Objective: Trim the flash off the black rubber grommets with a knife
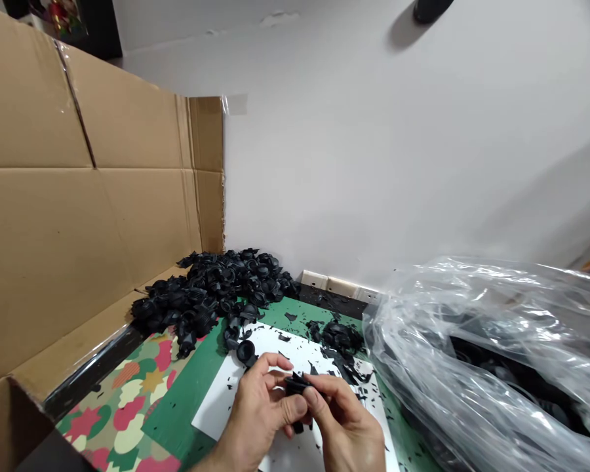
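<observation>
My left hand (260, 410) grips a small black rubber part (296, 385) between thumb and fingers, over a white sheet (216, 406). On the same part, from the right, my right hand (347, 419) pinches with thumb and index finger. The fingers cover much of it, so its full shape is hidden. Just beyond my left hand lies a loose round black rubber part (246, 353) with a ringed opening. A large heap of similar black rubber parts (216, 282) is piled at the back left. Black scraps (341, 337) are bunched at the back right of the sheet.
A tall cardboard wall (142, 216) stands on the left. At the right, a clear plastic bag (423, 328) holds black pieces. Under the sheet lie a green mat (191, 406) and a patterned sheet (128, 400). White sockets (341, 286) sit along the wall's base.
</observation>
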Tool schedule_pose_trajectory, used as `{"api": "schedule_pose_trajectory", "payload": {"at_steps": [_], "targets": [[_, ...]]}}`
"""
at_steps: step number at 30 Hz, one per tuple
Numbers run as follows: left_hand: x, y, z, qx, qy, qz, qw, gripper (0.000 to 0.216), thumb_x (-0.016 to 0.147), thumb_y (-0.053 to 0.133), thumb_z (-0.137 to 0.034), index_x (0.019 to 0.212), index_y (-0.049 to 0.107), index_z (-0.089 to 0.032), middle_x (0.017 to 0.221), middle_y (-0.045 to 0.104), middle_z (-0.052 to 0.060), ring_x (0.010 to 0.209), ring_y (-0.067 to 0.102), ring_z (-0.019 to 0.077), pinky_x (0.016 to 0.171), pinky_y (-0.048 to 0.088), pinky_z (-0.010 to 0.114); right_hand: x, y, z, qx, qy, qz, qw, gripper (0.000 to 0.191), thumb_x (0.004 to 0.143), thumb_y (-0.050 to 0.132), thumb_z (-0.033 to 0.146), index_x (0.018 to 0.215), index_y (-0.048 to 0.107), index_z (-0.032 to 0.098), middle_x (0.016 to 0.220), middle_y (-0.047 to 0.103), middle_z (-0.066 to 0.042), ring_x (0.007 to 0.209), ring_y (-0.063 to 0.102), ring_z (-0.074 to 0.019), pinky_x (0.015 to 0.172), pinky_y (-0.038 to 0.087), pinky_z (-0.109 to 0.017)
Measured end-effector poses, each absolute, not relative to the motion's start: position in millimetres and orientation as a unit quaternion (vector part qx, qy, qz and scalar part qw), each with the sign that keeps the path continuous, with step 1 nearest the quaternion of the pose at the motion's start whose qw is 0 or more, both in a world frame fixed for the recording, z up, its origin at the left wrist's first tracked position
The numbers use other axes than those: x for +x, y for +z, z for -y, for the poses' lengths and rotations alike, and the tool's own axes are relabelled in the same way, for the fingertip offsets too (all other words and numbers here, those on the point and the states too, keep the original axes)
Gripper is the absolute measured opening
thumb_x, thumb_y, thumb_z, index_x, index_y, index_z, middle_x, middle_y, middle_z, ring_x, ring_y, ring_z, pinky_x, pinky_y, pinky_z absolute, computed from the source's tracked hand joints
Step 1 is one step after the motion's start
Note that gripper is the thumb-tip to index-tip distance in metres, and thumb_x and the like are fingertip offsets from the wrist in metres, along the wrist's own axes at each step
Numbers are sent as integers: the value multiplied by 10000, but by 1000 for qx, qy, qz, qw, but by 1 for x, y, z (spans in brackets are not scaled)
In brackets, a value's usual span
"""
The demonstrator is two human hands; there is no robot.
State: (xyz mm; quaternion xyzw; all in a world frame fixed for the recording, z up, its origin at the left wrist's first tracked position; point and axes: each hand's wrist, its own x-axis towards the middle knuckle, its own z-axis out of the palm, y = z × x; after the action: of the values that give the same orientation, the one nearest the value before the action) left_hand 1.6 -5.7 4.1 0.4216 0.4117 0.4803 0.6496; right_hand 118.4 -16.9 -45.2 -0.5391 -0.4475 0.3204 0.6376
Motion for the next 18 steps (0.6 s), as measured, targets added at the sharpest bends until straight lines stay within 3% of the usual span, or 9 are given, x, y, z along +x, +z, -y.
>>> {"api": "schedule_pose_trajectory", "payload": {"at_steps": [4,6,11,18], "targets": [[-1,15,5,632,398,-488,452,89,743,675,-273,741,642,-190,708,615,6,665,552,165,617,386,257,130,-46,10,-520,281,506,628,208,755,645,411,766,742,227,802,668,-57,805,621,-225,722,496,-317],[1,21,5,671,353,-527,384,123,740,636,-230,627,610,-187,644,580,-3,654,523,172,619,364,266,132,-46,6,-527,312,500,612,229,729,653,422,774,754,222,807,691,-72,813,636,-242,725,509,-335],[5,23,5,647,385,-534,386,205,696,611,-224,543,478,-194,646,503,-14,644,478,169,585,344,259,122,-36,4,-549,408,389,617,326,609,683,481,740,762,194,830,722,-96,830,641,-283,782,489,-395],[4,19,7,638,413,-498,418,195,674,554,-153,509,461,-198,608,456,-10,623,456,167,577,335,267,117,-16,-7,-569,387,429,586,299,625,629,472,606,682,178,622,665,-44,628,594,-213,613,460,-311]]}}
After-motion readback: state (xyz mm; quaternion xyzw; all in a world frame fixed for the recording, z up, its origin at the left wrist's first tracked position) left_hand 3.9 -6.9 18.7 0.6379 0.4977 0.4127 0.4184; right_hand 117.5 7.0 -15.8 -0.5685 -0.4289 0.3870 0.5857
